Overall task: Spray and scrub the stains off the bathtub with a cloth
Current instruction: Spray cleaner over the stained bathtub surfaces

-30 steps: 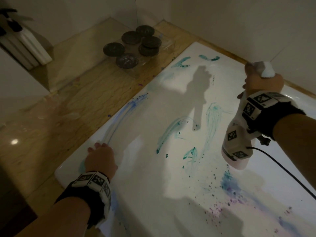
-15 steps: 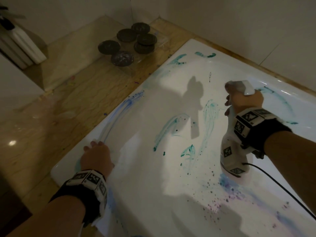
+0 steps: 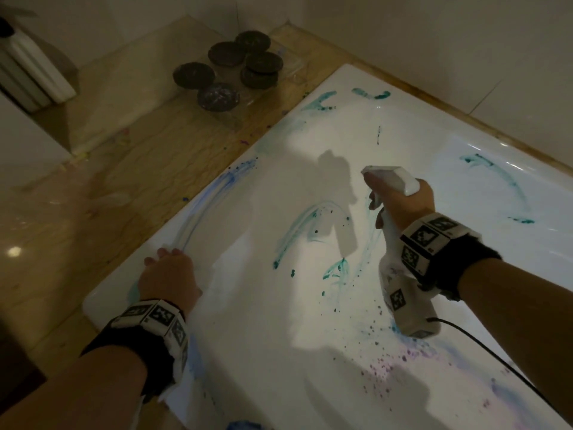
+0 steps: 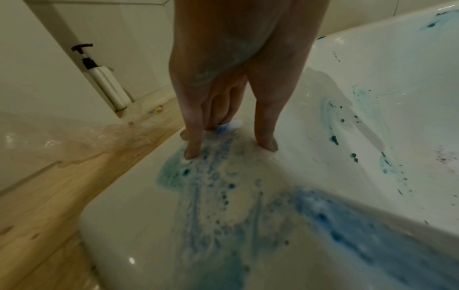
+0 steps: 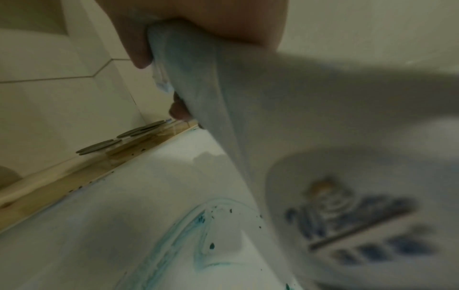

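The white bathtub (image 3: 279, 352) carries teal smears (image 3: 304, 225), a blue streak (image 3: 210, 197) along its near rim and purple speckles (image 3: 387, 367). My right hand (image 3: 403, 206) grips the neck of a white spray bottle (image 3: 409, 305), held upright over the tub floor with its nozzle toward the teal smears. The right wrist view shows that bottle (image 5: 323, 137) close up and blurred. My left hand (image 3: 167, 268) rests on the near rim, its straight fingers pressing a wet, blue-stained patch (image 4: 223, 186). I cannot tell whether that patch is cloth or foam.
A clear tray of several dark round discs (image 3: 229, 69) sits on the wooden ledge (image 3: 93, 212) left of the tub. A white pump bottle (image 4: 106, 84) stands by the wall, with crumpled clear plastic (image 4: 74, 137) near it. A black cable (image 3: 496, 361) trails from my right wrist.
My right hand has brought the spray bottle down and leftward into the tub, closer to the teal smears. The left hand has stayed on the rim.
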Demonstrator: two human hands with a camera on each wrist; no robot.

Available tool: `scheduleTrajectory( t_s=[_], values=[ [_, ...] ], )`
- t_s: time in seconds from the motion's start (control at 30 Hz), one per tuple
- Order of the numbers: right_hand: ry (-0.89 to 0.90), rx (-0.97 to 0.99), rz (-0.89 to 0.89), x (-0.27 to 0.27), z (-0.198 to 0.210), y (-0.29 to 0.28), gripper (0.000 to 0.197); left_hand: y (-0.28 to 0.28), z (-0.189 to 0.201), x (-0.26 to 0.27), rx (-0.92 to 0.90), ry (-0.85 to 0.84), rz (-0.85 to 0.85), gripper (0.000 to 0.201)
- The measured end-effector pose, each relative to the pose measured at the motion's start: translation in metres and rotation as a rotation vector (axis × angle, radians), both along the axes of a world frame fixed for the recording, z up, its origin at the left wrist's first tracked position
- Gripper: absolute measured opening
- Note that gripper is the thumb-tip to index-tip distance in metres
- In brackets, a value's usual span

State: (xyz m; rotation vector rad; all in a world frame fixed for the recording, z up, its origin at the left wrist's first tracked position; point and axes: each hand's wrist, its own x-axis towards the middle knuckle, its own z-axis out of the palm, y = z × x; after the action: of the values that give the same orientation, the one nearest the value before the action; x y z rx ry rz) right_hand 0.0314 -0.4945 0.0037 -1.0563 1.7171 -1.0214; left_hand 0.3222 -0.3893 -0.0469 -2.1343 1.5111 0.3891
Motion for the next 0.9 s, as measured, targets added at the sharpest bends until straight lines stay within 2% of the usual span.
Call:
scheduleTrajectory(
  t_s=[0.1,0.23,0.37,0.43,0.53,0.63,0.9],
  values=[
    [-0.027,0.093,0.002,0.005,-0.007,0.004,0.030,-0.001,-0.001,0.000,-0.005,0.010,0.013,0.067],
    [-0.007,0.036,0.067,0.008,-0.014,0.012,0.011,0.000,0.001,-0.001,-0.003,-0.006,-0.005,0.067],
    [-0.043,0.094,0.043,0.014,-0.022,0.022,0.023,0.001,-0.002,0.001,-0.003,0.013,0.014,0.070],
    [-0.012,0.085,0.097,0.015,-0.024,0.028,0.028,0.001,-0.003,0.001,-0.007,0.018,0.016,0.072],
    [0.068,0.058,0.223,0.020,-0.024,0.037,0.025,0.000,-0.003,0.001,-0.005,0.012,0.023,0.075],
    [0.095,0.045,0.264,0.026,-0.027,0.046,0.022,0.000,-0.004,0.001,-0.001,0.012,0.030,0.073],
    [0.109,0.109,0.400,0.035,-0.030,0.057,0.034,0.000,-0.005,0.001,-0.023,0.028,0.054,0.068]
  ],
)
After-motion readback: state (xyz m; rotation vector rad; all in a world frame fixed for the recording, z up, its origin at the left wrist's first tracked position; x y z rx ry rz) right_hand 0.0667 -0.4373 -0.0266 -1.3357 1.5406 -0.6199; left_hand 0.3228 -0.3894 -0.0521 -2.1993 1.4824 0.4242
